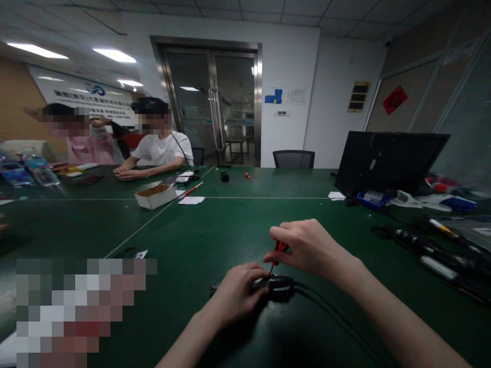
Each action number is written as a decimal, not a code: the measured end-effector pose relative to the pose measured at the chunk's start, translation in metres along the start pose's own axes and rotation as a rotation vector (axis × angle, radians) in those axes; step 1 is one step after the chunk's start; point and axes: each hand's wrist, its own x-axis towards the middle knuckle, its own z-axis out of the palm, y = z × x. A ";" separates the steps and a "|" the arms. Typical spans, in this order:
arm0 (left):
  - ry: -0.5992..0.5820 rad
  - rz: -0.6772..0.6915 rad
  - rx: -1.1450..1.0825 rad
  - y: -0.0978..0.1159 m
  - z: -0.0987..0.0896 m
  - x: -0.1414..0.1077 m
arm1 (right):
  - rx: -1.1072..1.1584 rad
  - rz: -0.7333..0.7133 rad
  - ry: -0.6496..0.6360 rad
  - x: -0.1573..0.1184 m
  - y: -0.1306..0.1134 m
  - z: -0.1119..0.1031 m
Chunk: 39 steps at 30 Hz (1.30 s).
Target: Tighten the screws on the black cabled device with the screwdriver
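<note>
My right hand (pixel 301 243) is closed around the red and black handle of a screwdriver (pixel 281 247). Its thin shaft points down, with the tip at or close to the near end of a black corded device (pixel 282 287). My left hand (pixel 243 289) wraps the device's left part and steadies it on the green table; the fingers hide much of that part. A black cable (pixel 330 305) runs from the device's right end toward the lower right. What exact kind of device it is cannot be made out.
An open white box (pixel 155 196) and a red pencil-like stick (pixel 192 190) lie ahead left. Another small screwdriver (pixel 248 176) lies farther back. A black monitor (pixel 387 163), a blue tray (pixel 372 199) and cabled tools (pixel 437 255) occupy the right. Two people sit across the table.
</note>
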 end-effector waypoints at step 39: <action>-0.012 0.001 -0.004 0.000 -0.002 0.001 | -0.008 -0.015 -0.021 -0.001 -0.003 -0.002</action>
